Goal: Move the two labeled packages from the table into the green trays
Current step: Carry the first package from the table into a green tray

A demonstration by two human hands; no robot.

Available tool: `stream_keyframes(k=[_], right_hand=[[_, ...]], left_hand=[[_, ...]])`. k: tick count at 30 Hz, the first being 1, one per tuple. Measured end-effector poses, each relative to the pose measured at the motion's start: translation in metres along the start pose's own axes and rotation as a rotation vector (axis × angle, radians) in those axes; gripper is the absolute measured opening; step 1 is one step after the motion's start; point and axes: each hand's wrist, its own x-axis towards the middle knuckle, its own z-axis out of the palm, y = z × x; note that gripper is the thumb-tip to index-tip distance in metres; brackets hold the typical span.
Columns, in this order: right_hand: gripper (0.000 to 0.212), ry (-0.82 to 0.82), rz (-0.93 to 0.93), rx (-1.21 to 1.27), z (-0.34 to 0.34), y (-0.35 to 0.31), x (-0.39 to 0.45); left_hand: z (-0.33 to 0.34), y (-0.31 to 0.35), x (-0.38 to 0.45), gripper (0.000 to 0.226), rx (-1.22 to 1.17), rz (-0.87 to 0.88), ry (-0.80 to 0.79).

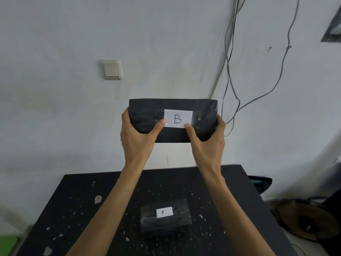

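Head view, listed left to right: green patch (8, 243) at the floor's left edge, perhaps a tray, we cannot tell; our left hand (137, 137) closed on the left end of package B (147, 111), thumb pressed on its face; our right hand (206, 143) likewise closed on the right end; package B raised upright, well above the table (83, 200); package A (166, 215) lying on the table, untouched. Step in hand, we judge: carrying B; next calls for turning toward a tray and lowering it in.
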Motion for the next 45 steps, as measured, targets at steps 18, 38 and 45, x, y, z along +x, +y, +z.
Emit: stream_keyframes(k=[18, 38, 45], right_hand=[[0.064, -0.179, 0.032, 0.072, 0.019, -0.005, -0.017], [0.093, -1.048, 0.069, -0.231, 0.235, -0.01, -0.249], [0.1, -1.216, 0.065, -0.373, 0.337, -0.027, -0.381]], left_hand=[[-0.042, -0.008, -0.008, 0.06, 0.071, -0.089, 0.056], [-0.385, -0.141, -0.083, 0.114, 0.796, -0.464, -0.029], [-0.534, -0.197, -0.115, 0.108, 0.795, -0.574, -0.029]])
